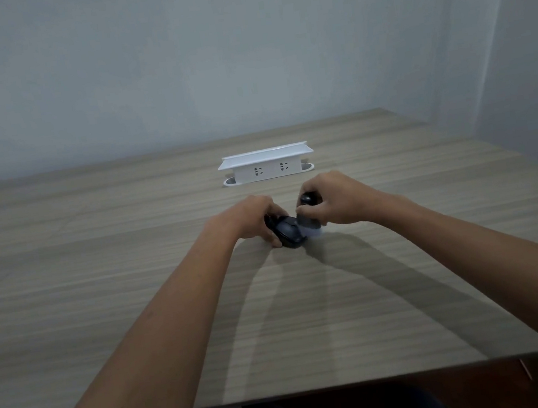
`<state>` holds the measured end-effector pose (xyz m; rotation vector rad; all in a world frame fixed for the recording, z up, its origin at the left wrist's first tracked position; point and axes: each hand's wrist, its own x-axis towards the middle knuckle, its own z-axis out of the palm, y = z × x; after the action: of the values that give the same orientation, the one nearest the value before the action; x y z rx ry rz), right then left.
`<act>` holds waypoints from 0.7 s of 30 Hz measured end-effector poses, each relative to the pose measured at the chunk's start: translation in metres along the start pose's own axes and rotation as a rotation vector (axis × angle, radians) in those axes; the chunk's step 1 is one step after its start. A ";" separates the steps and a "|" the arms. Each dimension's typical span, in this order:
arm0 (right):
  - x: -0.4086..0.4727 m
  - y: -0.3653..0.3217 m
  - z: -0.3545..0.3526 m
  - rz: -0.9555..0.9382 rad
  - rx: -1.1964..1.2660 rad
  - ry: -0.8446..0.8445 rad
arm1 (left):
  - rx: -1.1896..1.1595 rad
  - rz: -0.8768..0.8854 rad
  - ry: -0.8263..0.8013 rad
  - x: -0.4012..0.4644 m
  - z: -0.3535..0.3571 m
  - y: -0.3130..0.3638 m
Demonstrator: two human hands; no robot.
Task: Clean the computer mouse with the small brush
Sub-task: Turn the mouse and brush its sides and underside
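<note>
Two hands meet at the middle of the bench (101,294); the left hand (256,219) has its grip clamped round the dark computer mouse (290,233), which rests on the wood; the right hand (332,200), just right of it, is closed on the small brush (309,210), whose pale bristles seem to touch the mouse's right flank, though blur hides the contact; brushing looks under way, with the top and left side likely left; a white socket box (266,165) stands farther off.
</note>
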<state>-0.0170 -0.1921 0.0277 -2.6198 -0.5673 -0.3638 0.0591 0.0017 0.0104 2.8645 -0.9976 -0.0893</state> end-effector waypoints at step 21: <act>0.004 -0.003 -0.001 0.105 0.088 -0.073 | -0.006 -0.013 0.011 0.000 0.001 0.002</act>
<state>-0.0150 -0.1886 0.0308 -2.5739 -0.4558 -0.2060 0.0577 0.0003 0.0097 2.8629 -0.9751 -0.0781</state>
